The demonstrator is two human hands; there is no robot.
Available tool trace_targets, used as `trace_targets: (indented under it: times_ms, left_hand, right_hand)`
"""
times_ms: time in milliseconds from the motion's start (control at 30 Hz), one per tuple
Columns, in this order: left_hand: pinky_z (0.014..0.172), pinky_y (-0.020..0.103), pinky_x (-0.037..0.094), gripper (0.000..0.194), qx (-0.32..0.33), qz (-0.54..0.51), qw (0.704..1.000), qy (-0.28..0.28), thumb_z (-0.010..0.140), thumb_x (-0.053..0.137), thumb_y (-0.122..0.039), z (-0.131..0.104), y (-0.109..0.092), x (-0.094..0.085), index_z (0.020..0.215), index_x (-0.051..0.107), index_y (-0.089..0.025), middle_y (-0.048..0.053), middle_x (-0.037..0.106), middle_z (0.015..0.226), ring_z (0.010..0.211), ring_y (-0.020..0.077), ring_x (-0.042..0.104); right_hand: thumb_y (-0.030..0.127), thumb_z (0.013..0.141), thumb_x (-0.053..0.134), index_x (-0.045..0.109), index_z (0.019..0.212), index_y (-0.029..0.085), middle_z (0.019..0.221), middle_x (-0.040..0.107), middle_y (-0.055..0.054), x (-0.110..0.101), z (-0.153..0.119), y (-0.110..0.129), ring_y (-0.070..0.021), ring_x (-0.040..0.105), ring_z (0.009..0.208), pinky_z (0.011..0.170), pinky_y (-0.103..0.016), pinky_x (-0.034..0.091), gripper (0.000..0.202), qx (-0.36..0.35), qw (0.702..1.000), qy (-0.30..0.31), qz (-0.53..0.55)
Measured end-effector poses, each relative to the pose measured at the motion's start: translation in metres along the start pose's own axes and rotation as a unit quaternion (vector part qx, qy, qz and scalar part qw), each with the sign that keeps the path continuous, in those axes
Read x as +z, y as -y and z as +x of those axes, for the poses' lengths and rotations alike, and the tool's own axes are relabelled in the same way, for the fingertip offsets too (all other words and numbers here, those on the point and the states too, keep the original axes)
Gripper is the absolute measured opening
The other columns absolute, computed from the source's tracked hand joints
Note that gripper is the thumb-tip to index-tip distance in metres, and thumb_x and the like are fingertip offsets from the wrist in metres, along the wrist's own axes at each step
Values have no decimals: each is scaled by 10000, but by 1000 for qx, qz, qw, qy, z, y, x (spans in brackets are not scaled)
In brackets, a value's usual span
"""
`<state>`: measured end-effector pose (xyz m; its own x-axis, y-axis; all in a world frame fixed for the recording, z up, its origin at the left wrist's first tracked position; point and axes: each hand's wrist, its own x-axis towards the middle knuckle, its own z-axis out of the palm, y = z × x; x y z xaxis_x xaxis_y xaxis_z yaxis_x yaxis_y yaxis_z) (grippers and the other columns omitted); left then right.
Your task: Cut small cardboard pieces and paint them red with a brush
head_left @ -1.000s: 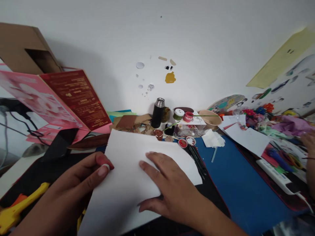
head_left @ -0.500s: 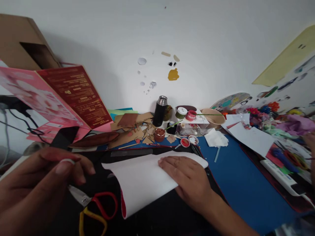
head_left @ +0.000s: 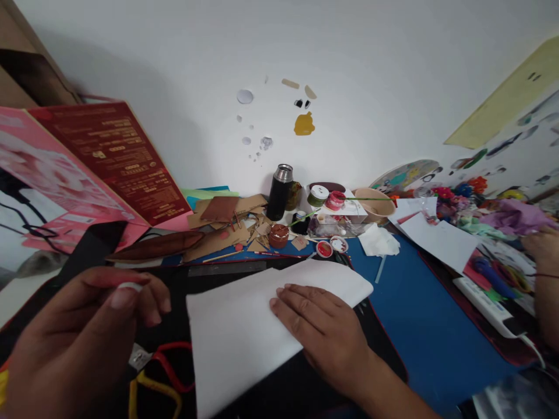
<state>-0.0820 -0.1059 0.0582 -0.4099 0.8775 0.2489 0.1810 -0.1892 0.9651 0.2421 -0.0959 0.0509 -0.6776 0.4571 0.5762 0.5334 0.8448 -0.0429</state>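
A white sheet (head_left: 240, 331), folded over, lies on the black mat at the centre. My right hand (head_left: 327, 331) rests flat on the sheet's right part, fingers stretched and pointing left. At the left, my left hand (head_left: 96, 326) is raised with thumb and forefinger pinched on a small white piece (head_left: 130, 286), mostly hidden by the fingers. Scissors (head_left: 161, 372) with red and yellow handles lie between my left hand and the sheet, their blades partly hidden by that hand.
Behind the sheet stand a black flask (head_left: 280, 192), paint jars (head_left: 335, 200) and cardboard scraps (head_left: 220, 209). A pink and red folder (head_left: 109, 157) stands at the left. At the right are papers (head_left: 441, 241), a power strip (head_left: 484, 306) and another person's hand (head_left: 541, 244).
The sheet's left edge has come down flatter and its red underside no longer shows. My right hand has shifted slightly left on it. More of the other person's arm shows at the right.
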Motion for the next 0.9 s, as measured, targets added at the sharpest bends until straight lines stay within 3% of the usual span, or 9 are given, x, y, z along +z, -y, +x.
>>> trace_targets:
  times_ms: [67,167,233,333,500,733,900]
  left_hand:
    - [586,303,555,274,5,-29,999,15,853,794,-551,-10,-8,11,861,687,-299,-32,627,594,621,196,652]
    - [557,251,539,337,-48,6,997,64,886,753,-595,-19,-9,20,834,681,-270,-12,692,666,610,169,653]
    - [534,240,528,375,-86,38,988,124,885,732,-626,-22,-4,24,848,678,-257,-6,700,665,586,165,647]
    - [561,254,535,381,-102,81,966,225,893,699,-622,-27,9,33,862,685,-242,2,704,661,615,184,664]
    - [721,281,554,264,-23,168,914,368,943,645,-497,-32,31,53,891,729,-252,16,764,839,783,196,698]
    - [869,322,560,133,57,152,897,411,978,618,-358,-32,47,77,984,704,-257,30,754,1002,946,201,696]
    - [925,354,555,56,93,137,892,421,983,620,-281,-35,61,92,957,661,-253,40,739,1061,1028,210,685]
  right_hand:
    - [128,1080,459,700,1341,102,1295,776,-143,18,-14,4,-273,711,1219,1029,-419,610,356,29,998,48,2]
    - [174,1044,593,727,1292,135,1267,788,-122,47,-41,13,-279,721,1174,1040,-438,607,284,44,990,135,13]
    - [188,1031,634,716,1313,139,1330,761,-119,60,-56,18,-292,687,1244,1091,-454,577,297,56,987,150,16]
    - [188,1030,629,697,1354,148,1384,732,-119,67,-67,24,-298,647,1302,1146,-466,532,334,80,986,146,25]
    - [157,1002,630,679,1392,148,1434,695,-135,64,-65,29,-310,609,1343,1201,-479,471,394,114,978,173,33]
    - [150,946,649,660,1430,157,1482,655,-159,62,-65,42,-329,562,1404,1194,-502,479,484,132,969,200,56]
    - [130,933,669,703,1337,155,1377,719,-157,68,-72,57,-329,626,1318,1127,-492,550,407,120,982,137,39]
